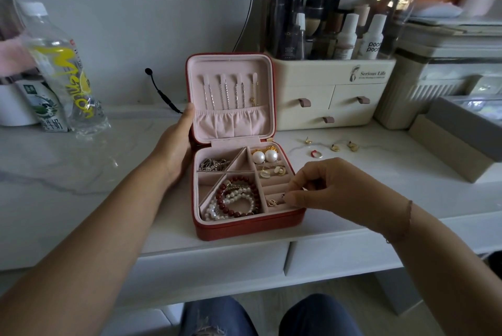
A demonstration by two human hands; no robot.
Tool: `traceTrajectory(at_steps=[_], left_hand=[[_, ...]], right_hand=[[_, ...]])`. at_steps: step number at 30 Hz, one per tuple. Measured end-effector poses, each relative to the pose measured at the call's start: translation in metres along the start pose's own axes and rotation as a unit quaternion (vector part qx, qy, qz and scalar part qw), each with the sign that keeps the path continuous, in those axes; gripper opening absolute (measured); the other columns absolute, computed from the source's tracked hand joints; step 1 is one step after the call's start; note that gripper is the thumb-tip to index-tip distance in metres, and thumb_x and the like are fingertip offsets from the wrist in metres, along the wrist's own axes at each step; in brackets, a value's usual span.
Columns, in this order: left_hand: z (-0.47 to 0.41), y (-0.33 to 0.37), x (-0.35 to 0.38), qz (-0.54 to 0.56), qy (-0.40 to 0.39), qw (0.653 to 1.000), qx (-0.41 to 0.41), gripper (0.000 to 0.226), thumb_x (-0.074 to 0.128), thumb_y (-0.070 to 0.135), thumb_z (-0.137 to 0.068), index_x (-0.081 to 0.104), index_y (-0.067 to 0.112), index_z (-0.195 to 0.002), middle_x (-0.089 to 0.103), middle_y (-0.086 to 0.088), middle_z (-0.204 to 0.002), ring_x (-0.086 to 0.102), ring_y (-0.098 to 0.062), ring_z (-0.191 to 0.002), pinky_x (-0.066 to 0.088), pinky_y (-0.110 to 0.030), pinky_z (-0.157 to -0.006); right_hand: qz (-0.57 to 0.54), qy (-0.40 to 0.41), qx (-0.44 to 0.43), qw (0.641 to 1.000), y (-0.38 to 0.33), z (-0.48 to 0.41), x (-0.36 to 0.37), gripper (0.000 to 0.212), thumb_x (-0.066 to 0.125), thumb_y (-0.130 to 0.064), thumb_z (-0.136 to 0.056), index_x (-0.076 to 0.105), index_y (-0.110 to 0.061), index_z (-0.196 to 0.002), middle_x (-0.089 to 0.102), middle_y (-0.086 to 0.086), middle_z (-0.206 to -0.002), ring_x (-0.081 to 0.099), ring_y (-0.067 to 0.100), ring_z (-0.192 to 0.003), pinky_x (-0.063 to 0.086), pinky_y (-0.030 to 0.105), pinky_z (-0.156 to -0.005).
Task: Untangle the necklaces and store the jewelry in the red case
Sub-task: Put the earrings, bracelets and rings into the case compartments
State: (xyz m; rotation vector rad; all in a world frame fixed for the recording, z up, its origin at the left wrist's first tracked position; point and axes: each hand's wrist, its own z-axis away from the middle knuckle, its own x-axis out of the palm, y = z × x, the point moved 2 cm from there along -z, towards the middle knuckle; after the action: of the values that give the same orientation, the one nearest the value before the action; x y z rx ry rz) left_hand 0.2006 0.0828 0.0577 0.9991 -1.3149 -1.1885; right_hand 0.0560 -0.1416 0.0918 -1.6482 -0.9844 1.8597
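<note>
Far left on the worktop [81, 172], a bottle [62, 69]. Next, left hand [176, 145] clasped round the left side of the open case [244, 228], thumb up at the lid's edge. In the lid, necklaces [228, 91] hanging straight. In the tray, bracelets [233, 199] and pearl earrings [264, 156]. Right hand [334, 189] over the case's front right corner, fingertips pinching a small piece [284, 195], too tiny to identify. Further right, loose studs [343, 146] and a ring [316, 154] on the worktop.

White tabletop [81, 172] w/ open red case [244, 229], loose earrings [334, 147] & ring [316, 154] beside it, drawer organiser [334, 101] behind, bottle [62, 69] left.
</note>
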Motion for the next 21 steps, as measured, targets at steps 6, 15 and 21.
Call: traceTrajectory(at_steps=[6, 15, 21], left_hand=[[-0.002, -0.001, 0.000, 0.019, -0.009, 1.000, -0.003, 0.049, 0.042, 0.055, -0.096, 0.069, 0.017, -0.111, 0.072, -0.007, -0.111, 0.068, -0.022, -0.106, 0.046, -0.041, -0.103], [-0.009, -0.005, -0.006, 0.021, -0.014, 1.000, -0.003, 0.053, 0.044, 0.059, -0.094, 0.069, 0.017, -0.113, 0.071, -0.009, -0.115, 0.066, -0.025, -0.109, 0.043, -0.044, -0.106], [-0.010, -0.006, -0.007, 0.022, -0.016, 1.000, -0.002, 0.051, 0.046, 0.059, -0.093, 0.070, 0.017, -0.111, 0.071, -0.009, -0.114, 0.066, -0.025, -0.109, 0.043, -0.044, -0.106]], right_hand=[[0.210, 0.067, -0.087, 0.972, -0.015, 0.010, 0.008, 0.011, 0.063, -0.030, -0.086, 0.072, -0.025, -0.086, 0.053, -0.010, -0.077, 0.047, 0.003, -0.066, 0.037, 0.015, -0.061], [0.187, 0.021, -0.057, 0.981, -0.015, 0.002, -0.001, 0.007, 0.072, -0.032, -0.078, 0.071, -0.027, -0.081, 0.057, -0.009, -0.074, 0.051, -0.003, -0.066, 0.041, 0.012, -0.061], [0.172, -0.010, -0.055, 0.983, -0.014, -0.006, -0.004, 0.014, 0.075, -0.035, -0.076, 0.063, -0.033, -0.069, 0.054, -0.008, -0.062, 0.048, -0.002, -0.056, 0.039, 0.011, -0.053]])
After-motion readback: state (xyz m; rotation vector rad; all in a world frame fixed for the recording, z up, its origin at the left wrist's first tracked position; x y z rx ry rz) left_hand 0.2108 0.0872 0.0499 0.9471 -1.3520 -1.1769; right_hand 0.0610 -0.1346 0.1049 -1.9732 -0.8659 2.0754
